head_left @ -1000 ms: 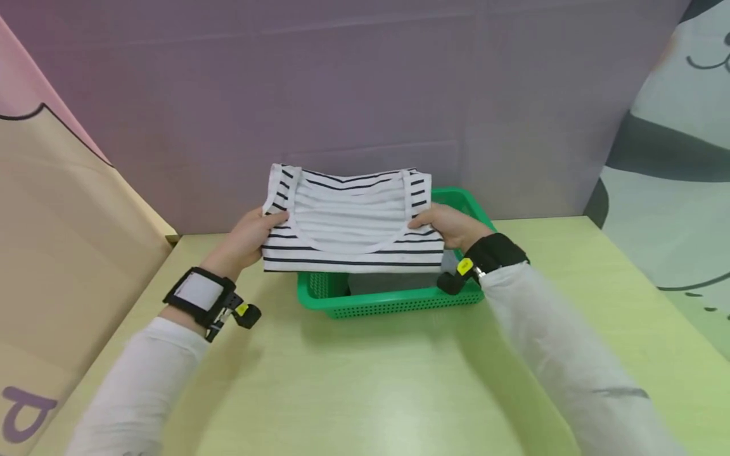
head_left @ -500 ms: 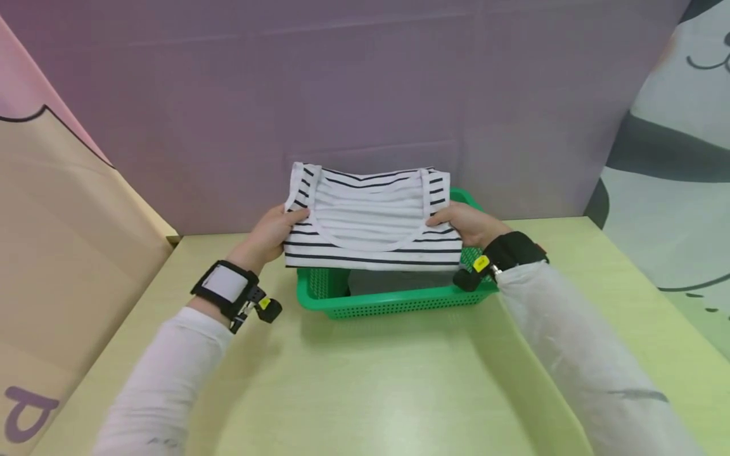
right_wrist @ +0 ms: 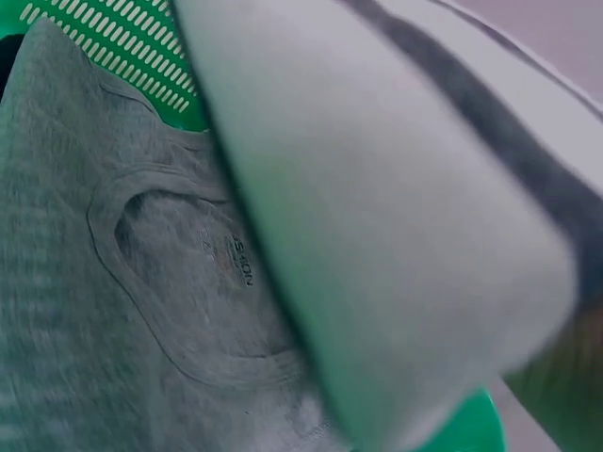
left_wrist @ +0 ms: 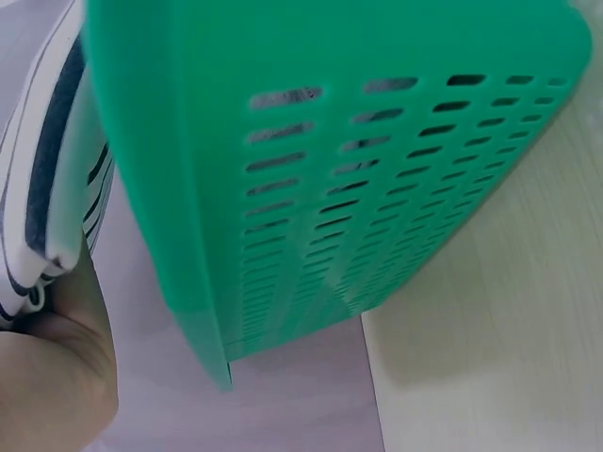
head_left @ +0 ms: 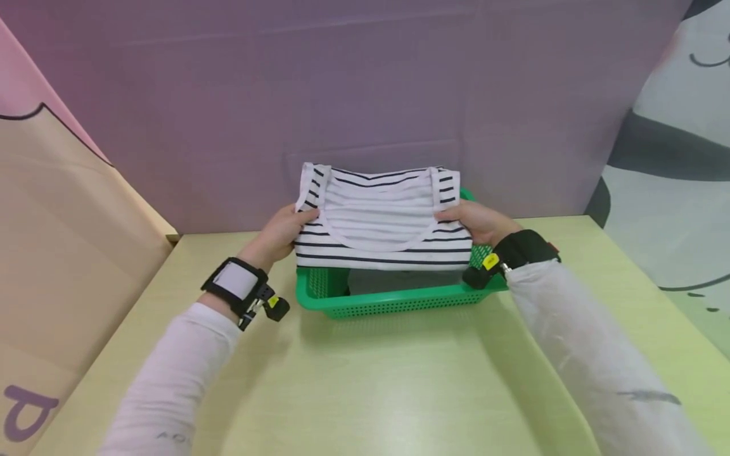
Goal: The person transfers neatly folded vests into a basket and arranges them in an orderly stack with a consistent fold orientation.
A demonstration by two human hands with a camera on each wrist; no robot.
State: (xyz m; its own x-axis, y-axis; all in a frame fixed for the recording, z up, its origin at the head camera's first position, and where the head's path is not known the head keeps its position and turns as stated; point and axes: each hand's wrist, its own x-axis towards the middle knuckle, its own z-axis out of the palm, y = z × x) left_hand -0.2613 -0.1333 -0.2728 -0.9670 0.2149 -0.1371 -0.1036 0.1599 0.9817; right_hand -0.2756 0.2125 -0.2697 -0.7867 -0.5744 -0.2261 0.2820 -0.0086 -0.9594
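A folded white shirt with dark stripes [head_left: 376, 218] is held up over a green plastic basket [head_left: 399, 302]. My left hand [head_left: 282, 233] grips its left edge, thumb on the front. On the opposite edge my right hand [head_left: 481, 221] pinches the fabric the same way. Inside the basket lies a folded grey shirt [right_wrist: 188, 273], its round neckline facing up in the right wrist view. The left wrist view shows the basket's slotted side [left_wrist: 330, 188] next to my left hand [left_wrist: 66, 367], with the striped shirt's edge [left_wrist: 42, 188] above it.
The basket stands on a pale wooden table [head_left: 371, 380] near the back, close to a purple-grey cloth backdrop [head_left: 342, 82]. A beige printed panel [head_left: 68, 253] borders the left side, and a printed panel with a cartoon figure [head_left: 673, 152] the right.
Both hands have carried the striped shirt to the right, so it now hangs more squarely over the basket. The basket has stayed in place.
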